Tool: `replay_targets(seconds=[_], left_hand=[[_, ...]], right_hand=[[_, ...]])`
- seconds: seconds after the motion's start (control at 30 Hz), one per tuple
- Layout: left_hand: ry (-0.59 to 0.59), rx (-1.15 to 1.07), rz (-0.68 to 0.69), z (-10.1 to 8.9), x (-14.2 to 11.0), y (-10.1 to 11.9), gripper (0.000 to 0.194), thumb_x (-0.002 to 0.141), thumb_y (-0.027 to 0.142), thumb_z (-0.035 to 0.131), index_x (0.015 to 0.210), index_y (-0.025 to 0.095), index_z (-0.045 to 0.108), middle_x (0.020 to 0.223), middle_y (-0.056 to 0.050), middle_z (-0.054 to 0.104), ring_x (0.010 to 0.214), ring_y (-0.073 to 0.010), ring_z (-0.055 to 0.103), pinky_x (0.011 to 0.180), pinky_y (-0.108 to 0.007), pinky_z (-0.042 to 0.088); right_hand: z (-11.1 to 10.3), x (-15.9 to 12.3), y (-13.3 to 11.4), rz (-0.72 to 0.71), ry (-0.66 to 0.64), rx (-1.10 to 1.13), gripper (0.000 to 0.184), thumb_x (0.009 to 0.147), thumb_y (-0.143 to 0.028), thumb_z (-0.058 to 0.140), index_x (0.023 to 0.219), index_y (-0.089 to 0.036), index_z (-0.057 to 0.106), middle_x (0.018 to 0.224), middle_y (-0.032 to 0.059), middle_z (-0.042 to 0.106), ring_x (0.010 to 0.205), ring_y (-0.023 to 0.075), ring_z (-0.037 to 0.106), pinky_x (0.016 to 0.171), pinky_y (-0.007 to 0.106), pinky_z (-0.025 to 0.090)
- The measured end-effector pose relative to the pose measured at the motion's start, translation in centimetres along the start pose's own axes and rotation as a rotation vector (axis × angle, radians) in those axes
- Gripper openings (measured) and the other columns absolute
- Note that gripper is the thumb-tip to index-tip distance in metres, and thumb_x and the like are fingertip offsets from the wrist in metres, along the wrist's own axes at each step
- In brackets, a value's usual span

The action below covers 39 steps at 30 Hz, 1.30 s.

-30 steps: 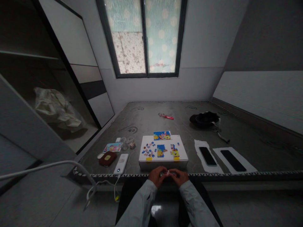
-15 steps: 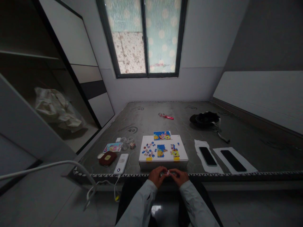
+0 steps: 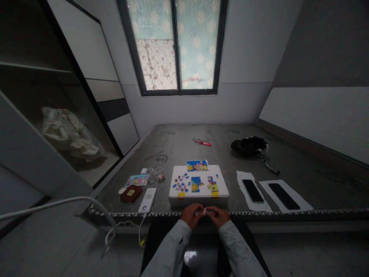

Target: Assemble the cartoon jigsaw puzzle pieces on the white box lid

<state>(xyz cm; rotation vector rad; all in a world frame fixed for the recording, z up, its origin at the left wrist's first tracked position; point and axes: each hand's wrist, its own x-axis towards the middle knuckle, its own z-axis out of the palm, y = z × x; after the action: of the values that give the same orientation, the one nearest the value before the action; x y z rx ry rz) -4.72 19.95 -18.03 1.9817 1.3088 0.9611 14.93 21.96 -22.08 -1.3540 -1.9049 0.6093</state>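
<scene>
My left hand (image 3: 190,215) and my right hand (image 3: 218,216) meet at the near edge of a grey mattress (image 3: 201,148), fingers pinched together on a small pinkish-white piece (image 3: 205,211) between them. Just beyond the hands lies a white box (image 3: 198,195) with loose blue and yellow puzzle pieces (image 3: 181,183) and partly joined cartoon sections (image 3: 213,184) on its top. A small cartoon picture card (image 3: 197,165) leans at the box's far edge.
Left of the box lie a white power bank (image 3: 147,199), a dark red case (image 3: 130,193), a colourful card (image 3: 137,179) and small clear jars (image 3: 155,174). Two dark phones (image 3: 253,190) rest on white paper at the right. A black cap (image 3: 248,145) and red wrapper (image 3: 202,142) lie farther back.
</scene>
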Motion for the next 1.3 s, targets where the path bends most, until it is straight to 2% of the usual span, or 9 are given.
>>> replay_targets(seconds=[0.17,1.03,1.3], left_hand=[[0.010,-0.019,0.018,0.07,-0.02,-0.07,0.015,0.086,0.031,0.063,0.095,0.020,0.068,0.089,-0.002,0.069,0.082,-0.0150,0.063,0.070,-0.023,0.047],[-0.003,-0.012,0.031,-0.07,-0.01,0.05,0.015,0.087,0.030,0.062,0.096,0.020,0.067,0.091,-0.002,0.070,0.086,-0.0155,0.064,0.077,-0.025,0.049],[-0.005,-0.012,0.009,-0.24,-0.06,0.42,0.016,0.088,0.031,0.060,0.098,0.020,0.067,0.093,-0.002,0.070,0.087,-0.0149,0.064,0.072,-0.023,0.048]], right_hand=[[-0.01,-0.12,-0.36,-0.001,0.037,0.001,0.031,0.082,-0.048,0.061,0.094,-0.026,0.078,0.059,-0.0007,0.066,0.054,0.0131,0.062,0.058,0.023,0.047],[-0.09,-0.09,-0.52,-0.018,0.038,0.014,0.035,0.082,-0.053,0.060,0.092,-0.025,0.078,0.056,-0.0013,0.064,0.051,0.0123,0.059,0.056,0.023,0.046],[-0.26,-0.08,-0.85,0.007,0.029,0.006,0.037,0.082,-0.055,0.059,0.091,-0.024,0.077,0.056,-0.0020,0.062,0.052,0.0121,0.060,0.057,0.023,0.046]])
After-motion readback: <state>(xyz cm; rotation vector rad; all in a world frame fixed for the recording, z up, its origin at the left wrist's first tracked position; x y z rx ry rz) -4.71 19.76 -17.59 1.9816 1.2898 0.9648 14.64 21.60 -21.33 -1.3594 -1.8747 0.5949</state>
